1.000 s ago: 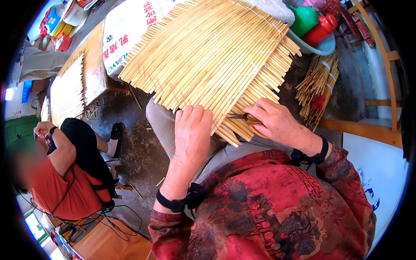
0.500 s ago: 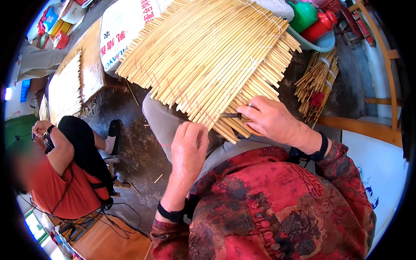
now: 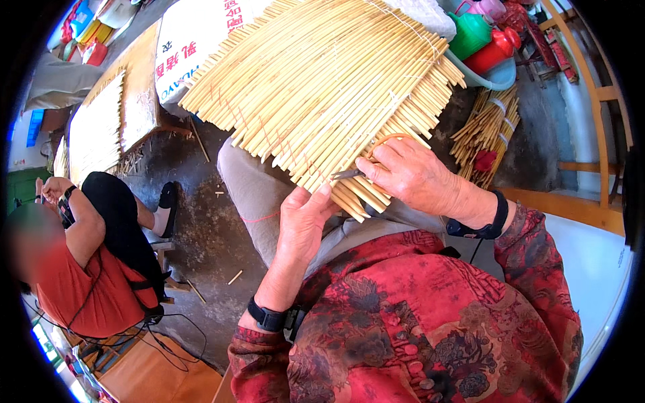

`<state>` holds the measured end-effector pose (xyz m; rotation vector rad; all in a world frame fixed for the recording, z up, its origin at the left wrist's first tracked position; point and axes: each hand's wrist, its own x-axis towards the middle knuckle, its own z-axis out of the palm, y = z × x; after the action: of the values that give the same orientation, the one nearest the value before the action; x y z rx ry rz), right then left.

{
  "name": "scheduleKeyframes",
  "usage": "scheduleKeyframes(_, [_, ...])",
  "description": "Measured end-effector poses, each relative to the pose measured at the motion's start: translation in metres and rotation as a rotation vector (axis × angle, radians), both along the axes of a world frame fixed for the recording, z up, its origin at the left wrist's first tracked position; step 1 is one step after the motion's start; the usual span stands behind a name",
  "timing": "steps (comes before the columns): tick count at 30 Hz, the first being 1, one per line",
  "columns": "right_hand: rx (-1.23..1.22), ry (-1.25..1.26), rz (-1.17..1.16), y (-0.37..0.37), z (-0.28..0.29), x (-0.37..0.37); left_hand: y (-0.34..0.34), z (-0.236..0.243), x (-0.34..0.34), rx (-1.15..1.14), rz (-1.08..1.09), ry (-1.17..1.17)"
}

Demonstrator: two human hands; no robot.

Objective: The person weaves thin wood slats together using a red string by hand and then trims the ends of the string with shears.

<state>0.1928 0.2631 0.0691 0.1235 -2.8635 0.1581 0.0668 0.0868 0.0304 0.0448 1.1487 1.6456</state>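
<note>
A mat of thin yellow reed stalks [image 3: 316, 80], tied with white and red thread, spreads in front of me and reaches over my lap. My left hand [image 3: 302, 218] is closed at its near corner, thumb and fingers pressed together on the stalk ends; whether thread is also pinched there is hidden. A thin red thread [image 3: 261, 219] trails across my trouser leg beside that hand. My right hand [image 3: 416, 176] grips scissors [image 3: 348, 174], an orange handle loop showing above the fingers. The dark blades lie over the stalks, pointing toward my left thumb.
A bundle of stalks [image 3: 485, 138] lies on the floor at right, below a basin [image 3: 500, 79] with green and red containers. A white printed sack [image 3: 176, 50] lies beneath the mat. At left a person in red [image 3: 94, 282] sits near another table [image 3: 141, 101] bearing a pale mat.
My right hand has turned, bringing the orange handle loop into sight and the blades closer to my left hand. My left hand has rolled, its thumb now at the mat's corner.
</note>
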Motion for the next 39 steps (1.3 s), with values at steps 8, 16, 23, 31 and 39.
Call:
scheduleKeyframes(8, [-0.009,0.041,0.173,0.018,-0.006,-0.009,0.0,-0.004,-0.004,0.03,-0.008,0.001])
scheduleKeyframes(16, [-0.043,0.046,0.162,0.015,-0.011,-0.01,-0.001,-0.003,-0.007,0.025,-0.021,-0.006])
scheduleKeyframes(23, [-0.06,0.045,0.204,0.026,-0.012,-0.011,-0.001,-0.004,-0.007,0.064,-0.027,-0.009])
scheduleKeyframes(31, [-0.033,0.067,0.225,0.027,-0.012,-0.014,-0.001,-0.002,-0.008,0.036,-0.043,-0.005])
scheduleKeyframes(39, [-0.028,0.034,0.228,0.025,-0.008,-0.015,-0.001,-0.002,-0.009,0.047,-0.036,-0.019])
